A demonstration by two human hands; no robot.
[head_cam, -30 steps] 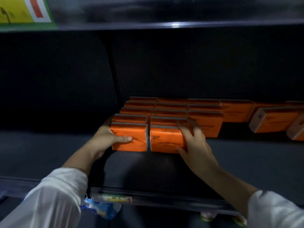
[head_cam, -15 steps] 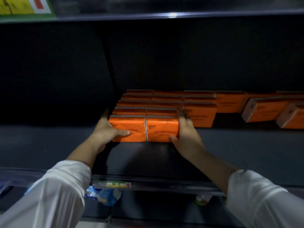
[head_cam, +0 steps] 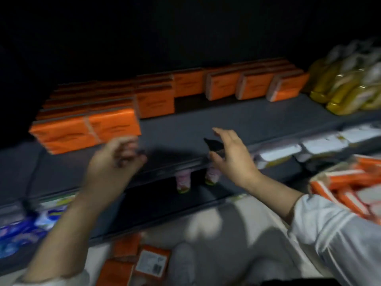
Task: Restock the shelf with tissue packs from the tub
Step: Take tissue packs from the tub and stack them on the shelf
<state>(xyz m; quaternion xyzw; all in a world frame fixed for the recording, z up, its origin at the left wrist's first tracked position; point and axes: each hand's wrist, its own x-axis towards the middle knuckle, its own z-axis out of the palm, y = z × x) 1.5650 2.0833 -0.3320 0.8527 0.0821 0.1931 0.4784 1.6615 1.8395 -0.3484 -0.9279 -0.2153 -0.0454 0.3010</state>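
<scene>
Closest to me, at the bottom of the view, a few loose packs (head_cam: 153,263) in orange lie flat on a pale surface, too blurred for me to say whether that is the tub. At the right edge a heap of packs (head_cam: 348,188), orange and white, lies jumbled in something pale that I cannot make out. My view runs up both forearms, in white sleeves (head_cam: 340,234), toward the dark shelf (head_cam: 226,120). The left hand (head_cam: 115,162) hangs over the shelf's front lip with its back to me, fingers loosely curled under and holding nothing, just short of the stock. The right hand (head_cam: 233,155) is over the same lip, palm turned inward, fingers straight and spread apart, also holding nothing. On the shelf's left, the front pair of tissue packs (head_cam: 86,131) stands on edge, side by side and touching, broad orange faces toward me, long axes running along the shelf. More rows file back behind them into the dark. Further right, single packs (head_cam: 253,85) stand upright, angled so their pale ends show on the left. Yellow packages (head_cam: 346,89) sit beyond them.
</scene>
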